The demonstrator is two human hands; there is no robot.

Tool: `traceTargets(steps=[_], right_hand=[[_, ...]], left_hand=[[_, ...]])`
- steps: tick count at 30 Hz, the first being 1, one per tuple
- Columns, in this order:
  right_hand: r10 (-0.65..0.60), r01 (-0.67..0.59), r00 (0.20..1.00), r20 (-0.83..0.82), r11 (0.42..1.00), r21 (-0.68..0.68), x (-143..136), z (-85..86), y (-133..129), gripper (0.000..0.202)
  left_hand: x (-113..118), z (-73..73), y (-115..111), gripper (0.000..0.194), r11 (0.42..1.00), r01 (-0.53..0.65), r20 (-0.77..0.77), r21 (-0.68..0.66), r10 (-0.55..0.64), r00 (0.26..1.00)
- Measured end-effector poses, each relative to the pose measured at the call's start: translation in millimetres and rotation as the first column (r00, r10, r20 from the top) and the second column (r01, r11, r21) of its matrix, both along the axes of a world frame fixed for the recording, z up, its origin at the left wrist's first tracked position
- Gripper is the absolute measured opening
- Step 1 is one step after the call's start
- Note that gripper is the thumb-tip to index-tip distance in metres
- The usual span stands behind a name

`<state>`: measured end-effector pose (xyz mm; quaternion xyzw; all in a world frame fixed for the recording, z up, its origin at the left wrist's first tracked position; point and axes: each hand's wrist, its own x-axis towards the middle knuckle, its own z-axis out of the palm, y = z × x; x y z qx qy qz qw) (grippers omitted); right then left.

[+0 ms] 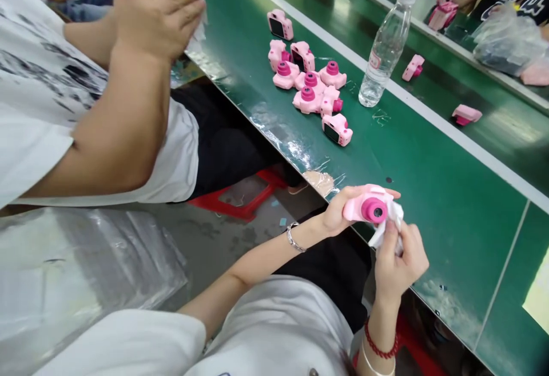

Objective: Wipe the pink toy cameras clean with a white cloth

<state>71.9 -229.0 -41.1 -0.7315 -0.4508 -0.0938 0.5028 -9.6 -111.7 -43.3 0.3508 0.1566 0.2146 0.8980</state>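
Observation:
My left hand [337,214] grips a pink toy camera [355,209], its magenta lens barrel facing up toward me. Pinched in my right hand [405,264] is a crumpled white cloth or tissue [394,216], pressed against the camera's right side. Both hands are over the front edge of the green table [429,221]. Farther along the surface lies a cluster of several similar pink toy cameras [307,94], some showing dark screens and others their lenses.
A clear water bottle [384,50] stands beyond the cluster. Two pink cameras [413,68] lie past the white strip. At the left, a co-worker's hands [158,15] hold a white cloth and something pink. Across the table, another person handles pink cameras [444,12] near plastic bags [508,38].

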Motion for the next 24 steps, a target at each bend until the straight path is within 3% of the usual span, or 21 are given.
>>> traceTargets(steps=[3, 7, 10, 13, 16, 21, 24], right_hand=[[0.07, -0.078, 0.99, -0.12, 0.995, -0.067, -2, -14.2, -19, 0.024], [-0.142, 0.134, 0.889, -0.435, 0.99, -0.05, -2, -20.1, -36, 0.036], [-0.177, 0.237, 0.834, -0.523, 0.97, 0.05, -1, -7.6, -31, 0.036], [-0.155, 0.208, 0.901, -0.405, 0.974, 0.089, 3, 11.7, -15, 0.033], [-0.052, 0.059, 0.985, -0.166, 0.997, 0.04, 8, 25.0, 1, 0.029], [0.117, -0.114, 0.987, 0.112, 0.993, -0.028, 6, 21.7, -2, 0.011], [0.123, -0.113, 0.982, 0.142, 0.991, -0.077, 3, 17.5, -9, 0.01]], left_hand=[[-4, 1.5, 7, 0.074, 0.996, 0.083, 0.046, -0.015, -0.082, 0.996], [-9, 3.7, 9, 0.085, 0.984, 0.171, 0.094, 0.05, -0.175, 0.98], [-10, 2.7, 7, 0.087, 0.973, 0.212, 0.114, 0.091, -0.222, 0.968], [-11, -1.1, 3, 0.085, 0.967, 0.219, 0.109, 0.131, -0.234, 0.966], [-11, -3.0, 0, 0.082, 0.975, 0.176, 0.082, 0.137, -0.188, 0.979], [-13, 1.5, 2, 0.068, 0.994, 0.068, 0.113, 0.081, -0.077, 0.991], [-14, 1.0, 3, 0.064, 0.987, 0.141, 0.133, 0.083, -0.151, 0.979]])
